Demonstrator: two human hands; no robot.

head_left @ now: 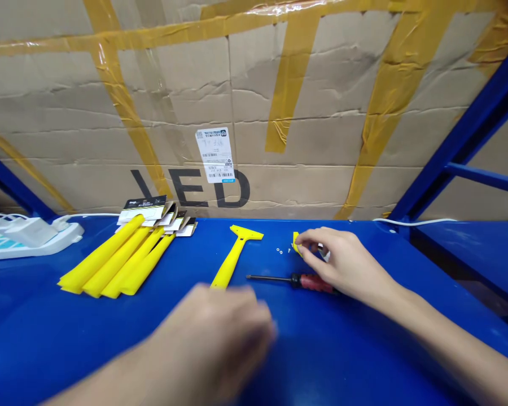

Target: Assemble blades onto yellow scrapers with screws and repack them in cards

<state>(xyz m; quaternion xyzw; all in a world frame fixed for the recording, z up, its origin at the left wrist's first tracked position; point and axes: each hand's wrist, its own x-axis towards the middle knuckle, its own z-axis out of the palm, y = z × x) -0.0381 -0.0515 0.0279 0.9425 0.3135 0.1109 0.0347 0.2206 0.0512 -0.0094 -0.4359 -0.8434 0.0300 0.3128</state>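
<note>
A yellow scraper [230, 260] with a wide T-shaped head lies on the blue table, its handle pointing toward me. My left hand [220, 338] is blurred in front of the handle's near end, and its curled fingers are mostly hidden. Thumb and forefinger of my right hand [338, 254] pinch at a small yellow piece [296, 241], partly covered by the fingertips. Under that hand lies a screwdriver [309, 281] with a red and black handle, its shaft pointing left. Small metal bits [280, 251], perhaps nuts and screws, lie between the scraper and the yellow piece.
Several yellow sleeve-like packs [118, 259] with black and white header cards lie at left. Behind them is a white power strip [38, 242] with plugs. A large taped cardboard box [254, 113] stands along the back, and blue metal frame posts [461, 129] flank the table.
</note>
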